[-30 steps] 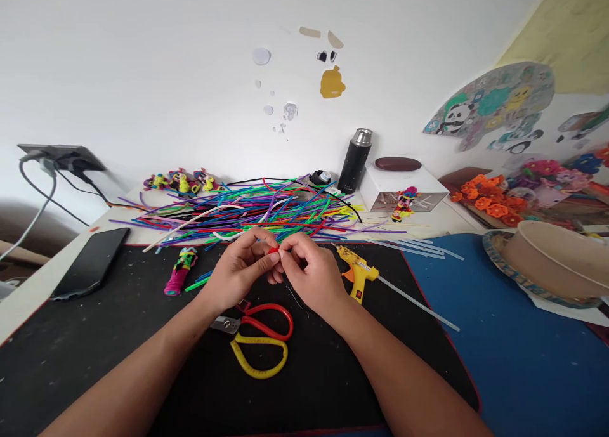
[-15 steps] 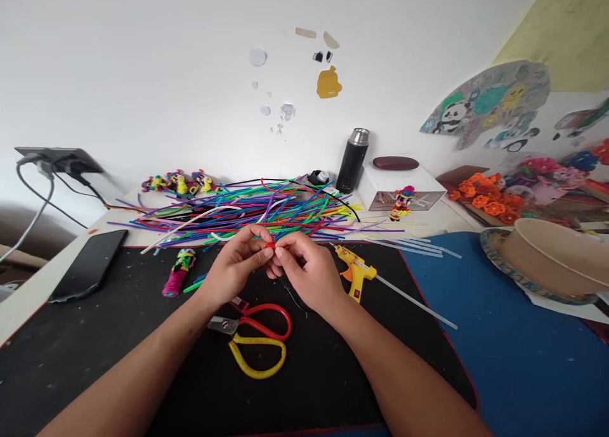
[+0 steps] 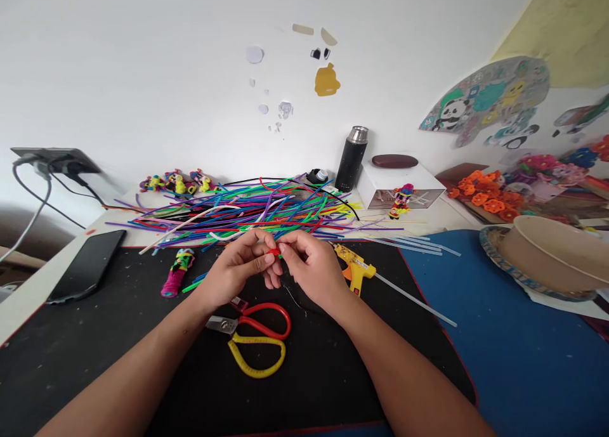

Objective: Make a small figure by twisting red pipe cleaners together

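Observation:
My left hand (image 3: 236,267) pinches a small red pipe cleaner piece (image 3: 275,251) between thumb and fingers. From the other side, my right hand (image 3: 311,267) closes on its right end, where a speck of green shows. The fingers cover most of the piece, so its full shape is hidden. Below my hands lie scissors (image 3: 264,309) with one red and one yellow handle. A yellow glue gun (image 3: 354,262) with a long glue stick rests just right of my right hand. Left of my left hand lies a small pink figure (image 3: 175,275) made of pipe cleaners.
Many coloured pipe cleaners (image 3: 228,212) are heaped behind my hands. A phone (image 3: 88,266) lies at the left. Along the wall stand a black thermos (image 3: 351,164), a white box (image 3: 394,180) and small figures (image 3: 176,182). A beige bowl (image 3: 556,253) sits at the right.
My hands have shifted slightly, and the right fingers have turned around the red piece. A bit of green now shows beside it. The scissors and glue gun lie as before.

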The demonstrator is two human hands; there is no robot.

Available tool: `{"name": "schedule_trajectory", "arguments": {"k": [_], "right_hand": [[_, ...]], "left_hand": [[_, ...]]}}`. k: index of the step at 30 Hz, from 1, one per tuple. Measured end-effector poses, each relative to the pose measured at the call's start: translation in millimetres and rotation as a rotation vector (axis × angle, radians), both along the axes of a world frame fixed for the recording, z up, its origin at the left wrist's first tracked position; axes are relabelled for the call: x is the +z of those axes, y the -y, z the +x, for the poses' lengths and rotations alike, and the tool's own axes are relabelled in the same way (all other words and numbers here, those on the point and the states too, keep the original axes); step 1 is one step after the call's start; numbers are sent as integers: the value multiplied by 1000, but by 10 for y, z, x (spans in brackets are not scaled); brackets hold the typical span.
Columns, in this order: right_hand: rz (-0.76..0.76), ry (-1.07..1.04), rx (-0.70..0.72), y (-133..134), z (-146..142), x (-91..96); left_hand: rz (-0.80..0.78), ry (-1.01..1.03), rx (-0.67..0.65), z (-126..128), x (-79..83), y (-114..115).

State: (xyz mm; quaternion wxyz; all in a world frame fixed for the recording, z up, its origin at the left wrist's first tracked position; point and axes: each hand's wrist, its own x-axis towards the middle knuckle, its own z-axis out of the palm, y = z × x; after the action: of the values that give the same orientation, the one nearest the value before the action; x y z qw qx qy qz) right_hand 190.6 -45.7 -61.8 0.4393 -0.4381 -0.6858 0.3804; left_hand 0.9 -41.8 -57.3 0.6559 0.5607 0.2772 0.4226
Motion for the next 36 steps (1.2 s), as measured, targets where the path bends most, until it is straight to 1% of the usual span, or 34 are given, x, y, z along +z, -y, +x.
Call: {"name": "schedule_trajectory", "arguments": {"k": [8, 16, 20, 31, 36], "right_hand": [[-36, -7, 34, 7, 4, 12], [-54, 22, 36, 18, 10, 74], [-76, 29, 54, 14, 11, 74], [-234, -107, 129, 17, -13, 66], [-311, -231, 166, 1, -27, 37]], "left_hand": [[-15, -21, 11, -40, -12, -33], [-34, -37, -26, -62, 5, -39], [-55, -48, -41, -90, 6, -44], [-56, -78, -90, -95, 27, -35], [-61, -23, -86, -100, 0, -50]]}}
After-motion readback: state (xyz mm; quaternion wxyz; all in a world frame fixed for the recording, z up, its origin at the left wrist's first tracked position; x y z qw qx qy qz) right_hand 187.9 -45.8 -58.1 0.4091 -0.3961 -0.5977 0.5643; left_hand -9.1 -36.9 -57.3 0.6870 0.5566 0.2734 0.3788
